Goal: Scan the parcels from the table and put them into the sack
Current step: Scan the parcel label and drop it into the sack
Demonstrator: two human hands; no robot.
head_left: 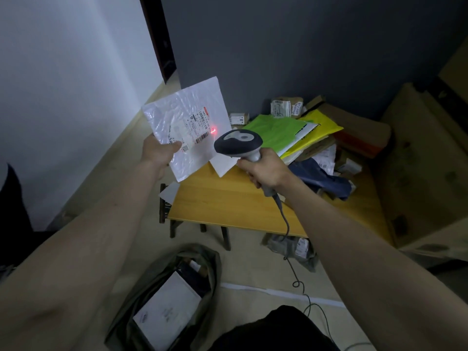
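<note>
My left hand [158, 153] pinches a flat white plastic mailer [186, 122]; my right hand [263, 171] grips the grey handheld scanner [238, 143]. The red dot sits at the barcode's edge, so a misread seems likely. The thin mailer may flex.

Dim corner room, as I see it.
White wall [63, 84] upper left, grey wall [304, 51] ahead, beige floor [253, 269], wooden table [228, 198] centre.

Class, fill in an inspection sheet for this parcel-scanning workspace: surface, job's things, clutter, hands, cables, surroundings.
Surface: wooden table, near part bare.
Job's things: white parcel held up, red scanner dot on its label; scanner aimed at it; open sack on the floor holding parcels.
Clutter: parcel pile on the table's far side; grey bag on the floor.
Hands: left hand pinches the parcel's edge; right hand grips the scanner.
Cables: scanner cable trails to the floor.
Surroundings: cardboard boxes at right.
</note>
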